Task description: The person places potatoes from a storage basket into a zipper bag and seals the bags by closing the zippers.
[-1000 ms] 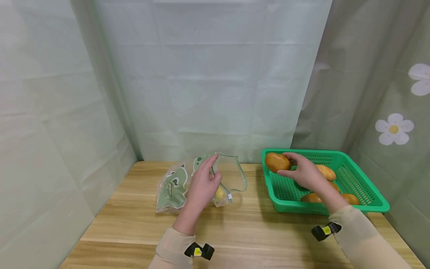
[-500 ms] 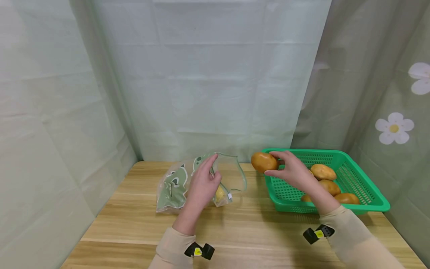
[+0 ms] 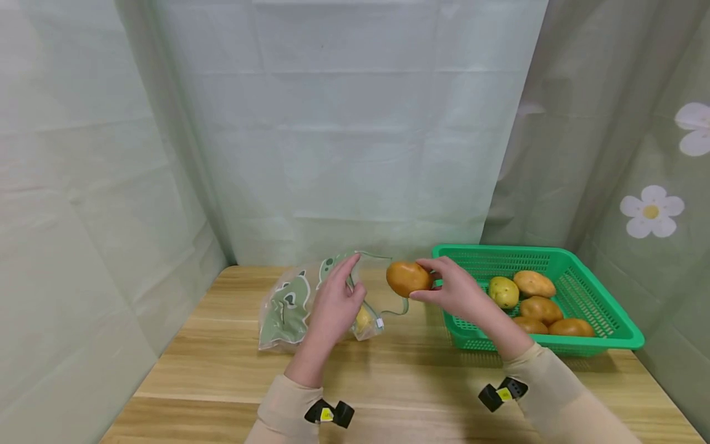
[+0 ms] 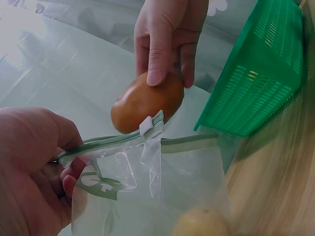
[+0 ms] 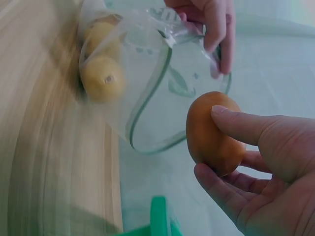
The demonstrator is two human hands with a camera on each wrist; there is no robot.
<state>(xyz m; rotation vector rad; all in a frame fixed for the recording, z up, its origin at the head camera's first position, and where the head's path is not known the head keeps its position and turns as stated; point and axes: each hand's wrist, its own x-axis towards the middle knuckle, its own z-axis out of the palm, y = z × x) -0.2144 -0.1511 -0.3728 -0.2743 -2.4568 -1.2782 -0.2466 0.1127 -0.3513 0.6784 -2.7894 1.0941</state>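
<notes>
One brown potato (image 3: 407, 279) between pinching fingertips (image 5: 220, 110) of right grip (image 3: 452, 288), bag (image 3: 285, 311) in left grip (image 3: 335, 302).

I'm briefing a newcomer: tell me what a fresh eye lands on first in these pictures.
The bright green basket at the head view's right would likely jump out first, potatoes inside. Next comes the brown potato in the right grip, held up near the mouth of a clear bag. The bag, left of centre, shows a green cartoon print, and the left grip holds its edge.
</notes>
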